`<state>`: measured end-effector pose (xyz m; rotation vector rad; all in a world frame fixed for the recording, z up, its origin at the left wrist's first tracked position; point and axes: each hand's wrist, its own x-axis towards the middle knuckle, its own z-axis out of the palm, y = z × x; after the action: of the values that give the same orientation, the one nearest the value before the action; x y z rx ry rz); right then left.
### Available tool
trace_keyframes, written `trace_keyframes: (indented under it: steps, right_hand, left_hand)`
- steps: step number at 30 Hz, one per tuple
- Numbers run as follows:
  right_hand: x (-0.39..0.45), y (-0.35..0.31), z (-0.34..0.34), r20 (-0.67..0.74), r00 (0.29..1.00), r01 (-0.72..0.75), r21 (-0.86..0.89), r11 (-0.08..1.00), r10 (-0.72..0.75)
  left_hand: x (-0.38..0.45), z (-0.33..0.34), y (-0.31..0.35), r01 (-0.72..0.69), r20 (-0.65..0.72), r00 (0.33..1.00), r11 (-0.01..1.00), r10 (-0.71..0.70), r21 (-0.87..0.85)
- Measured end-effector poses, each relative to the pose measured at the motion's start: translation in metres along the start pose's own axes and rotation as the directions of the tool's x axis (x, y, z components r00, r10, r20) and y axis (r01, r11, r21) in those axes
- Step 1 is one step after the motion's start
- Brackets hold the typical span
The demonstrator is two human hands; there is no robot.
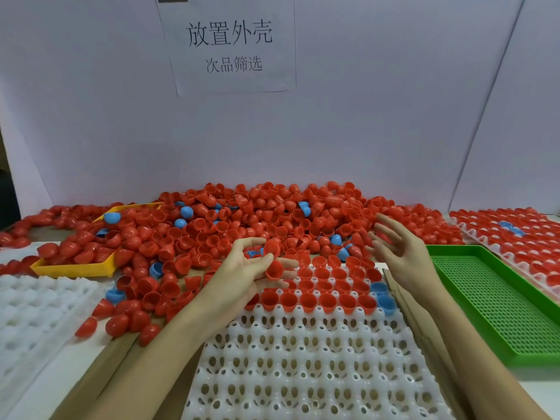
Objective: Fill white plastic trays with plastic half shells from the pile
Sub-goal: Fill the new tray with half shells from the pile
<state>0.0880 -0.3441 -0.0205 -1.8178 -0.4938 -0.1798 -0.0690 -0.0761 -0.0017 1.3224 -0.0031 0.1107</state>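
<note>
A big pile of red half shells (260,213), with a few blue ones mixed in, lies across the back of the table. In front of me sits a white plastic tray (303,359); its far rows hold red shells (327,298) and two blue shells (382,295) at the right end. My left hand (245,268) hovers over the tray's far left corner and holds two red half shells (274,262) in its fingers. My right hand (400,250) hangs above the tray's far right corner, fingers spread and blurred, holding nothing.
A yellow tray (72,269) half buried in shells lies at the left. Another white tray (33,307) with bare pockets sits at the near left. A green perforated tray (497,301) lies at the right, and beyond it a white tray full of shells (521,237). A paper sign (230,47) hangs on the back wall.
</note>
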Motion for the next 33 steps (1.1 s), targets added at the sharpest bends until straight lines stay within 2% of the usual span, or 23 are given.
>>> trace_keyframes:
  steps: [3,6,11,14,19,21,25,27,29,30,33]
  right_hand:
    - [-0.002,-0.006,0.006,0.003,0.999,0.048,-0.052,0.997,-0.048]
    - [-0.01,-0.022,0.013,0.046,0.995,0.091,-0.027,0.995,-0.09]
    - [-0.025,-0.055,0.024,0.313,0.928,0.17,0.132,0.977,-0.204]
    - [-0.034,-0.062,0.04,0.409,0.881,0.201,0.136,0.97,-0.24]
    - [-0.037,-0.058,0.048,0.443,0.864,0.216,0.105,0.971,-0.24]
    - [-0.036,-0.058,0.045,0.447,0.861,0.223,0.098,0.97,-0.243]
    - [-0.035,-0.057,0.043,0.436,0.869,0.233,0.061,0.971,-0.236]
    - [-0.037,-0.058,0.045,0.455,0.863,0.215,0.065,0.974,-0.221]
    - [-0.037,-0.058,0.045,0.467,0.856,0.213,0.071,0.975,-0.221]
    - [-0.036,-0.058,0.043,0.456,0.861,0.225,0.056,0.973,-0.225]
    - [-0.028,-0.051,0.033,0.368,0.908,0.232,-0.037,0.972,-0.202]
  left_hand:
    - [0.0,-0.005,0.001,-0.019,0.04,0.999,0.999,0.017,0.038]
    - [-0.001,-0.008,0.004,-0.055,0.045,0.998,0.991,0.05,0.122]
    - [-0.003,-0.002,0.004,-0.098,0.049,0.995,0.98,0.09,0.171]
    - [-0.003,0.004,0.0,-0.11,0.05,0.993,0.975,0.102,0.194]
    - [-0.005,0.012,-0.007,-0.174,0.019,0.984,0.918,0.179,0.356]
    - [-0.006,0.012,-0.006,-0.205,0.035,0.978,0.907,0.207,0.369]
    - [-0.008,0.003,0.007,-0.191,0.225,0.969,0.894,0.105,0.405]
    - [-0.009,-0.003,0.014,-0.167,0.23,0.971,0.866,0.063,0.472]
    - [-0.009,-0.012,0.022,-0.149,0.16,0.985,0.804,0.068,0.575]
    - [-0.01,-0.019,0.026,-0.144,0.12,0.989,0.742,0.086,0.655]
    - [-0.014,-0.04,0.042,-0.135,0.099,0.99,0.477,0.099,0.868]
